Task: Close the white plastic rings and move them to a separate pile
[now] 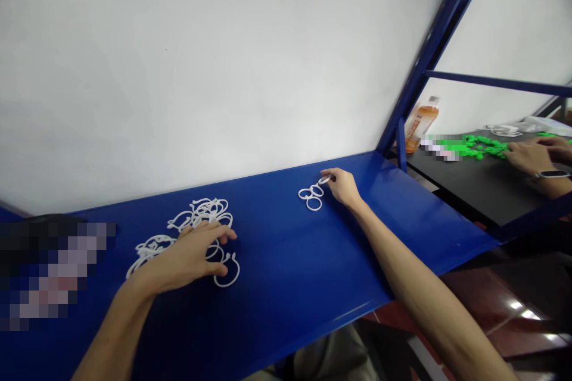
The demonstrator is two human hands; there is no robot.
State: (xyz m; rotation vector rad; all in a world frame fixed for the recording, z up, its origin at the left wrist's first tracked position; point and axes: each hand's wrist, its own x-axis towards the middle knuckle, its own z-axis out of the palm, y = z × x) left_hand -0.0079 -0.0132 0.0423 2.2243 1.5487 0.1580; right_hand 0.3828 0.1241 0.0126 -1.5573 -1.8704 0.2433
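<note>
On the blue table lies a loose pile of white plastic rings, several of them opened with small knobbed ends. My left hand rests over the near side of this pile, fingers apart. Close to its thumb is one opened white ring, its gap facing away from me. Farther right, my right hand pinches a white ring between thumb and fingers. Just left of that hand, a small group of closed white rings lies flat on the table.
A dark object lies at the table's left end. A blue metal frame post rises at the right. Beyond it, another person's hands work at green pieces on a black table, near an orange drink bottle.
</note>
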